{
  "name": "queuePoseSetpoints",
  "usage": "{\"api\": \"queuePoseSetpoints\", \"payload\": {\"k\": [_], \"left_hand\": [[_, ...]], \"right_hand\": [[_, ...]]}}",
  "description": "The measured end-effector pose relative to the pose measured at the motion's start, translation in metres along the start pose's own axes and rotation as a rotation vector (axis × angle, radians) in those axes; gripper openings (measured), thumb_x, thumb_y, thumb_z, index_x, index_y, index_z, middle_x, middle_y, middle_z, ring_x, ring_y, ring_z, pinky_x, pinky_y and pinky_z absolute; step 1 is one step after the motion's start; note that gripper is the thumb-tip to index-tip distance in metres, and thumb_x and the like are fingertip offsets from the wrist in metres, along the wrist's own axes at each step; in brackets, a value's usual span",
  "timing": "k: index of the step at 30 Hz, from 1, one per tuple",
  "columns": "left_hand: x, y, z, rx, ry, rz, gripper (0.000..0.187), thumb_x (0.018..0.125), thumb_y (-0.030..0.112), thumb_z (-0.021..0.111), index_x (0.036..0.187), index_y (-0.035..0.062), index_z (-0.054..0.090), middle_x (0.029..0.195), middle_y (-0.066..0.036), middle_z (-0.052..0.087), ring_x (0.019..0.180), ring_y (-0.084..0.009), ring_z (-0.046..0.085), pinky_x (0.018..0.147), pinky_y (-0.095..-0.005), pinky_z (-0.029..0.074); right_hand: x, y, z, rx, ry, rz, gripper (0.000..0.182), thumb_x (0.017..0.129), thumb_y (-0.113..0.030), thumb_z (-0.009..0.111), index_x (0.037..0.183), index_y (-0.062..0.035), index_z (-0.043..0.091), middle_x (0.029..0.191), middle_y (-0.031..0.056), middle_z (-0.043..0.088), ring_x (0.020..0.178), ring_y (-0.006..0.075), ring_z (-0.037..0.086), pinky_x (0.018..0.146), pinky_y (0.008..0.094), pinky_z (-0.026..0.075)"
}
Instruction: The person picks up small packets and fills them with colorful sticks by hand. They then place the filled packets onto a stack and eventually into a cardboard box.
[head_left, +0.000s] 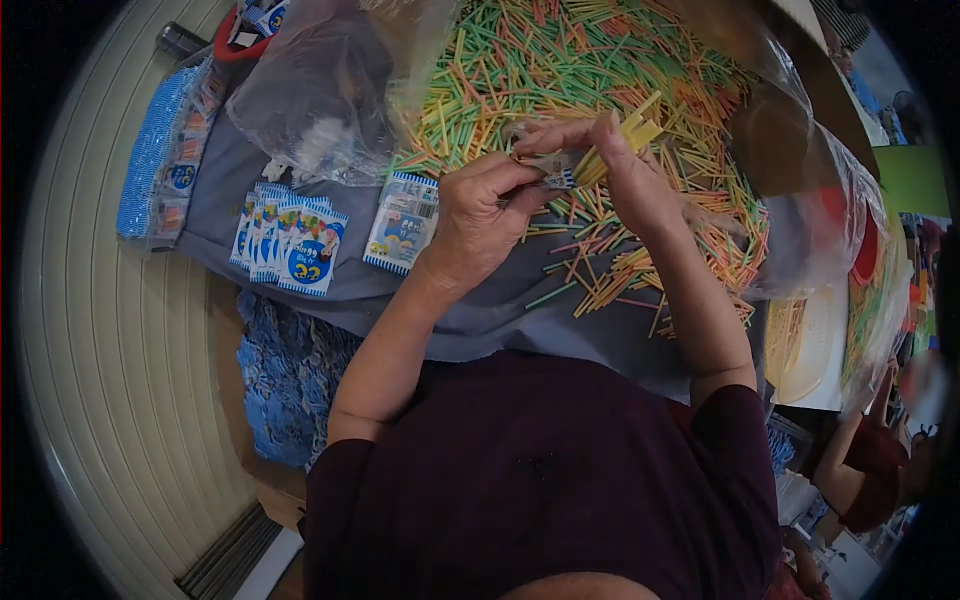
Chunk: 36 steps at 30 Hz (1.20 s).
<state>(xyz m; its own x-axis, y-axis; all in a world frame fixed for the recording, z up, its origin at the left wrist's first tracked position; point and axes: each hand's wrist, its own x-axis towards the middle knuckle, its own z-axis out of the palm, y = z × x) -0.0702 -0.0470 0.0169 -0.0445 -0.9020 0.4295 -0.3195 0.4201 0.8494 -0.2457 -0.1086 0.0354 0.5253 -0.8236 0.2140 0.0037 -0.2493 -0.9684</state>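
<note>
My left hand (478,212) is closed in a pinch on a small packet (560,178) with a blue-and-white striped edge. Close beside it, my right hand (636,190) is wrapped round a bunch of yellow sticks (640,130), whose ends point up and away from me. The bunch's lower ends meet the packet between both hands. Under and beyond the hands spreads a large heap of thin green, yellow and orange sticks (540,60). Left of my left wrist lies a stack of flat printed packets (400,222); farther left, several similar packets (300,245) are fanned out.
A crumpled clear plastic bag (310,90) lies at the back left, with a blue packed bundle (165,150) near the wall. Clear plastic sheeting (800,130) edges the heap at the right, above a pale yellow tray (810,345). Another person (870,470) is at the far right.
</note>
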Motion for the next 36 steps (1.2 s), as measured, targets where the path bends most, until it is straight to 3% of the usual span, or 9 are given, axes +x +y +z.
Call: {"api": "queuePoseSetpoints", "payload": {"k": [4,7,9,12,16,22,28,33,36], "left_hand": [[0.001,-0.011,0.005,0.029,0.012,0.087,0.014,0.073,-0.003,0.077,0.086,-0.0013,0.071,0.077,-0.009,0.068,0.07,-0.0185,0.068,0.062,-0.0294,0.052],[0.0,-0.011,0.006,0.115,0.017,0.207,0.014,0.075,-0.002,0.077,0.088,-0.0011,0.071,0.079,-0.009,0.069,0.071,-0.018,0.068,0.063,-0.0286,0.051],[-0.002,-0.006,0.004,-0.168,0.034,-0.079,0.013,0.079,0.001,0.076,0.091,-0.0008,0.072,0.081,-0.007,0.07,0.072,-0.0122,0.066,0.063,-0.0265,0.051],[-0.005,-0.016,0.0,-0.464,0.035,-0.299,0.011,0.083,0.001,0.074,0.094,-0.0011,0.072,0.085,-0.004,0.072,0.075,-0.0061,0.063,0.065,-0.024,0.051],[-0.007,-0.013,-0.006,-0.584,0.048,-0.314,0.011,0.086,0.0,0.071,0.097,-0.0016,0.072,0.087,-0.001,0.071,0.077,-0.0037,0.061,0.067,-0.0214,0.052],[-0.007,-0.016,0.002,-0.6,0.035,-0.237,0.016,0.087,0.0,0.07,0.103,-0.0043,0.071,0.091,-0.005,0.072,0.082,-0.0064,0.064,0.072,-0.0205,0.053],[0.003,-0.007,0.002,-0.787,-0.018,-0.285,0.02,0.088,0.0,0.068,0.108,-0.0037,0.07,0.098,-0.008,0.073,0.089,-0.0109,0.067,0.081,-0.0236,0.055],[-0.002,-0.016,-0.001,-0.782,-0.039,-0.306,0.021,0.089,0.002,0.069,0.109,-0.0024,0.07,0.1,-0.008,0.073,0.089,-0.0103,0.067,0.082,-0.0227,0.054],[-0.004,-0.013,-0.004,-0.756,-0.051,-0.346,0.022,0.088,0.003,0.069,0.11,-0.0021,0.07,0.099,-0.008,0.073,0.09,-0.0102,0.067,0.082,-0.0226,0.054]], "right_hand": [[0.008,-0.002,0.003,-0.017,0.045,0.067,0.072,0.1,-0.062,0.032,0.108,-0.0006,0.069,0.103,0.01,0.07,0.102,0.02,0.063,0.095,0.0356,0.047],[0.015,-0.009,0.004,0.215,0.098,0.172,0.074,0.1,-0.063,0.029,0.109,-0.0015,0.069,0.104,0.0089,0.07,0.101,0.0194,0.063,0.094,0.0354,0.047],[0.018,-0.008,0.004,0.103,-0.036,0.15,0.083,0.099,-0.066,0.025,0.113,0.0077,0.062,0.113,0.0182,0.067,0.109,0.0241,0.063,0.099,0.0372,0.047],[0.014,-0.006,0.01,0.12,0.046,0.106,0.081,0.1,-0.064,0.025,0.112,0.0067,0.063,0.116,0.0196,0.065,0.111,0.0252,0.062,0.1,0.0392,0.046],[0.013,-0.006,0.016,0.18,0.104,0.026,0.077,0.101,-0.062,0.024,0.109,0.0041,0.064,0.121,0.0202,0.063,0.114,0.0279,0.06,0.102,0.0411,0.044],[0.012,-0.011,0.014,-0.123,-0.07,-0.11,0.073,0.102,-0.06,0.025,0.107,0.0002,0.066,0.126,0.0201,0.061,0.117,0.0305,0.057,0.102,0.042,0.043],[0.019,-0.009,0.003,0.153,-0.029,-0.104,0.071,0.101,-0.062,0.03,0.109,-0.0014,0.067,0.125,0.0176,0.061,0.118,0.027,0.056,0.102,0.0401,0.043],[0.014,-0.008,0.003,0.187,-0.08,-0.171,0.078,0.094,-0.07,0.031,0.114,-0.0021,0.064,0.132,0.0259,0.053,0.127,0.036,0.05,0.107,0.0489,0.04],[0.016,0.002,0.001,0.307,-0.058,-0.252,0.078,0.094,-0.07,0.031,0.114,-0.0019,0.065,0.133,0.0261,0.053,0.13,0.0361,0.047,0.108,0.0501,0.038]]}}
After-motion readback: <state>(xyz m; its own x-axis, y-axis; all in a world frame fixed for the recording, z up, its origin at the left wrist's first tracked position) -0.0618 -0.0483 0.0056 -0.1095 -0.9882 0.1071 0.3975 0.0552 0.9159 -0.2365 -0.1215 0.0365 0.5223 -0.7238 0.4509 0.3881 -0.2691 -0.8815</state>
